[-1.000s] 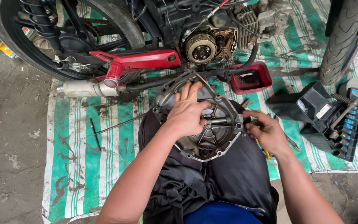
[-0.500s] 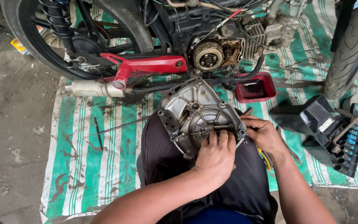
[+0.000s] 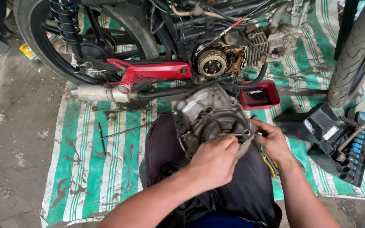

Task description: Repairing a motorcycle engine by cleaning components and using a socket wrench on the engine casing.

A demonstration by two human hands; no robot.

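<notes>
Since half a second ago the left hand (image 3: 214, 162) has slid lower along the engine cover's (image 3: 208, 116) near edge, its fingers curled closed against the rim, while the cover has tipped a little more upright on the lap. One motorcycle (image 3: 199, 38) fills the top, a second tyre (image 3: 355, 50) bounds the right, and the striped tarp (image 3: 85, 169) lies open to the left, holding one T-handle wrench (image 3: 110, 135) (well apart from both hands). The right hand (image 3: 271, 141) pinches the cover's right edge, near one red tray (image 3: 258, 95) and one socket case (image 3: 343, 147).
</notes>
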